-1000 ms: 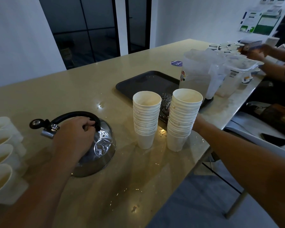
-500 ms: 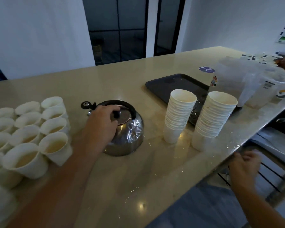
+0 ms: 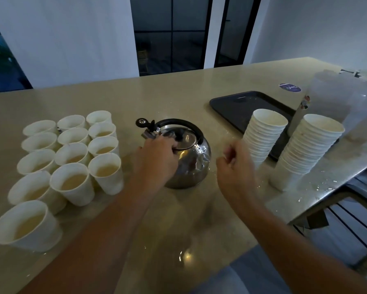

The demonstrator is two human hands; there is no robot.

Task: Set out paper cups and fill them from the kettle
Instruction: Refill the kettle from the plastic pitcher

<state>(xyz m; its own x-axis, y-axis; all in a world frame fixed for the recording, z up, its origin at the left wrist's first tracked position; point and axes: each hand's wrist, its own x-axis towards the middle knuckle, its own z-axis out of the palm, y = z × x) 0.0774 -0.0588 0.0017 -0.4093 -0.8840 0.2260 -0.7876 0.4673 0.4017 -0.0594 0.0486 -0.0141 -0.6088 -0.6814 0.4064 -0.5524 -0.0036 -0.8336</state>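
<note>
A person's left hand rests on the steel kettle, fingers curled at its lid, on a beige stone counter; the right hand hovers loosely curled, holding nothing. Filled paper cups cluster left; 2 cup stacks stand beside a dark tray. White walls and dark glazed doors lie behind.

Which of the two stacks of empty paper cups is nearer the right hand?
The left stack, beside the kettle; the right hand hovers almost against it, while the other stack stands farther right.
</note>
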